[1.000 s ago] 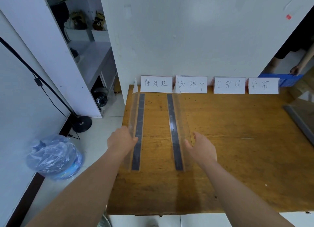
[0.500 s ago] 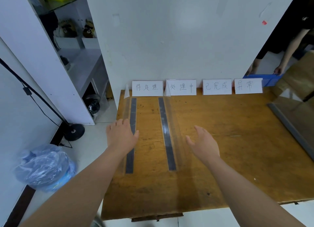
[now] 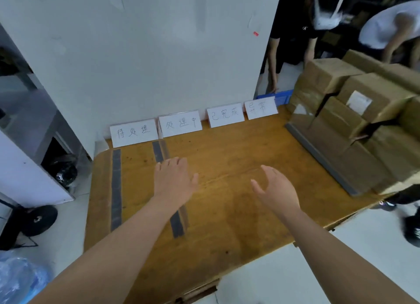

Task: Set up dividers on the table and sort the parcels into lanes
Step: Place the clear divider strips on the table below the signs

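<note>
Now, left hand (image 3: 175, 178) spread flat, holding nothing, over a clear acrylic divider with dark base strip (image 3: 177, 223), right hand (image 3: 276, 189) relaxed and empty beside it, stacked brown cardboard parcels (image 3: 363, 108) well to its right.

Lighting: even, diffuse, moderately bright; we note a pale sheen on the tabletop (image 3: 229, 190) and only faint shadows. Quality: we record wide-angle bending at the edges and motion blur across the parcels (image 3: 368, 112).
</note>
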{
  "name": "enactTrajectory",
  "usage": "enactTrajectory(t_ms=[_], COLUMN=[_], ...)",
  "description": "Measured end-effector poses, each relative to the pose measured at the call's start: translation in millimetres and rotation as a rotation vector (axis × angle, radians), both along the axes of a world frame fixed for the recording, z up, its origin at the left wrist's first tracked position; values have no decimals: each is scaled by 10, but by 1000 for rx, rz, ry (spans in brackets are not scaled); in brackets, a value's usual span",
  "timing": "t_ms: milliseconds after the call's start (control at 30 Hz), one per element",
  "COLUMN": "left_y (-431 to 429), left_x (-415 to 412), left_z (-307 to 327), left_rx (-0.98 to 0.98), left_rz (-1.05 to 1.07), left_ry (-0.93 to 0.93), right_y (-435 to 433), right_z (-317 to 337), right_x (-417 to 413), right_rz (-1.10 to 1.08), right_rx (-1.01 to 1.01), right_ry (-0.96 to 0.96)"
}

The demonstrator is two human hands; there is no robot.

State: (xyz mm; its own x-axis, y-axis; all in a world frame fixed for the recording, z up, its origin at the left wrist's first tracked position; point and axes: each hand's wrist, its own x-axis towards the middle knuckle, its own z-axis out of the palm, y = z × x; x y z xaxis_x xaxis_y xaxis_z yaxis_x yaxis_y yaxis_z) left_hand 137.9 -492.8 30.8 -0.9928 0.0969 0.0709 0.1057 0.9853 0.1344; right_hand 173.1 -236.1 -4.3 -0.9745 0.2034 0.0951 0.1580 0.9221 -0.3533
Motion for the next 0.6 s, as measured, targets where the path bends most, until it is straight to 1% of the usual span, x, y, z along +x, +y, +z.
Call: enactTrajectory(t_ms=[333, 500, 600], left_y=[1930, 2884, 3324], left_x=[-200, -325, -419], left_z=[134, 141, 91], left_rx=[47, 75, 82], left_rz=[-180, -259, -314], left_ry=[-8, -16, -41], right_y=[1924, 2891, 3293], right_z=[220, 255, 223], right_x=[276, 356, 357], right_rz=[-171, -190, -199], right_rx=[-1, 12, 11], right_ry=[-19, -22, -55])
